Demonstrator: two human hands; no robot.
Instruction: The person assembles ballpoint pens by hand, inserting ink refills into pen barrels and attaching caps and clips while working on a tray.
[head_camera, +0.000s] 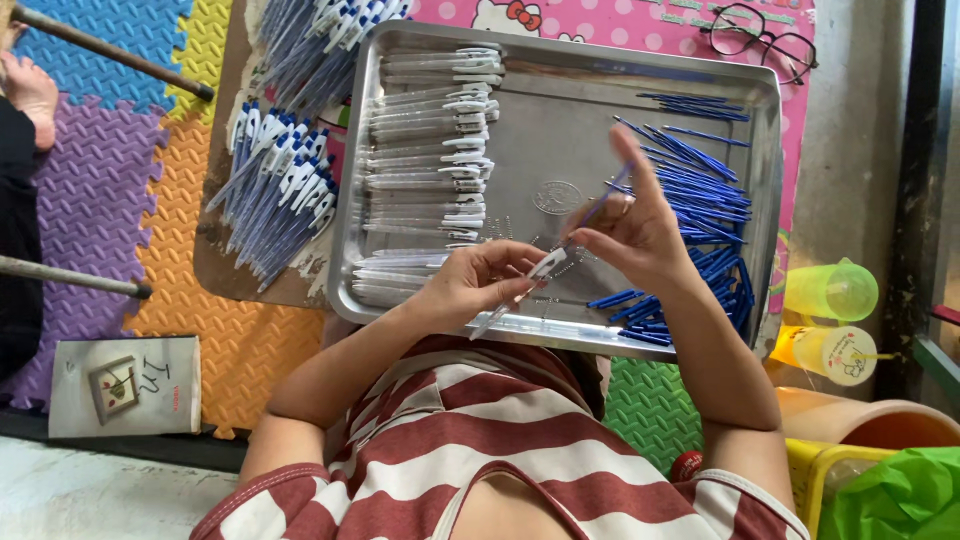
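Observation:
My left hand (475, 282) grips a clear pen barrel (520, 287) with a white clip, held over the front edge of a steel tray (560, 110). My right hand (630, 225) pinches a thin blue refill (603, 203) whose lower end meets the top of the barrel. Rows of clear barrels (425, 165) lie in the tray's left half. A heap of loose blue refills (705, 205) fills its right side.
Piles of assembled blue-and-white pens (280, 190) lie on a board left of the tray. Glasses (760, 40) rest on the pink mat behind. Two plastic cups (830, 320) stand at right, with an orange bucket (870, 420) below. Foam floor tiles and a booklet (125, 385) are at left.

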